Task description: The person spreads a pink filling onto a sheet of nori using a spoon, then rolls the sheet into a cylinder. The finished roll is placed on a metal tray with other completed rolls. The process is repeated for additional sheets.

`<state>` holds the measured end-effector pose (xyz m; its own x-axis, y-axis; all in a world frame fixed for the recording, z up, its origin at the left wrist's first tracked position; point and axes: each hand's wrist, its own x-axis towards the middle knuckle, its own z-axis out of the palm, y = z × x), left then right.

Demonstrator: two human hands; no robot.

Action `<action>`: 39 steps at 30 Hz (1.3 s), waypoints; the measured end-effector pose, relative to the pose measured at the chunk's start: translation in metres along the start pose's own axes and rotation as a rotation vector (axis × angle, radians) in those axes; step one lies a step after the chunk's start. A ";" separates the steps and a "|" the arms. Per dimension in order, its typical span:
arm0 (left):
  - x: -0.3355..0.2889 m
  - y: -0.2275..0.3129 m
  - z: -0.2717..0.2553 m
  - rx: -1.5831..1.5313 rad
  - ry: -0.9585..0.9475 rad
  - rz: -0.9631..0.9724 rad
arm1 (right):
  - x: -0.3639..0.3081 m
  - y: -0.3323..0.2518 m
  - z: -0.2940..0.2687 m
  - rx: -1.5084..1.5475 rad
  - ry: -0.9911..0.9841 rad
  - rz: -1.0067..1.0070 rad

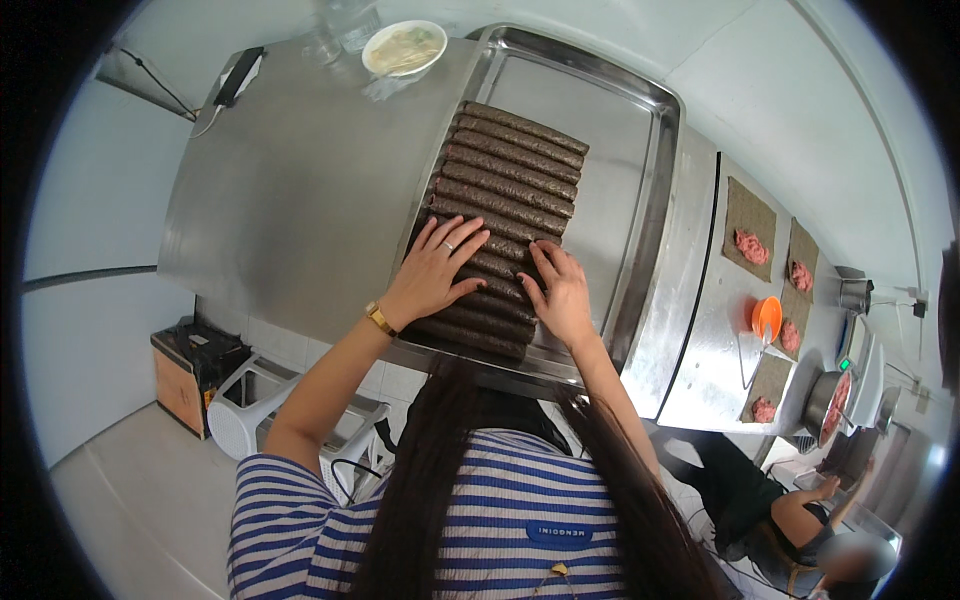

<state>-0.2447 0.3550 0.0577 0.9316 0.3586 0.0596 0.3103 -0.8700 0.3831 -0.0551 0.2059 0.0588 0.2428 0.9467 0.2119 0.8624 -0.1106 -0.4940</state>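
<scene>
A row of dark seaweed-wrapped rolls (510,185) lies side by side in a shallow steel tray (620,130). My left hand (445,265) rests on the left part of the rolls, fingers spread and thumb apart, a ring and a gold watch showing. Over the right ends of the same rolls is my right hand (562,295), its fingertips and thumb touching them with a gap between. Neither hand has lifted a roll. Parts of the rolls under my palms are hidden.
A white bowl (405,48) stands beyond the tray's left. On the right counter lie seaweed sheets (745,205) with pink meat filling, an orange bowl (767,317) and a steel basin (825,400) of meat. Another person (770,510) is at lower right; a white stool (250,400) stands lower left.
</scene>
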 end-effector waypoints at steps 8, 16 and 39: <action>-0.001 -0.005 -0.002 0.074 -0.056 -0.008 | -0.004 -0.004 -0.004 -0.009 -0.082 0.029; 0.025 -0.008 0.000 0.106 0.062 0.015 | 0.024 0.017 -0.001 0.027 -0.043 0.011; 0.061 -0.025 -0.012 0.046 0.049 0.005 | 0.058 0.032 -0.010 -0.029 -0.029 0.048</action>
<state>-0.1984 0.4028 0.0623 0.9231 0.3694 0.1071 0.3152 -0.8860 0.3400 -0.0093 0.2539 0.0637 0.2712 0.9485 0.1636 0.8628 -0.1642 -0.4781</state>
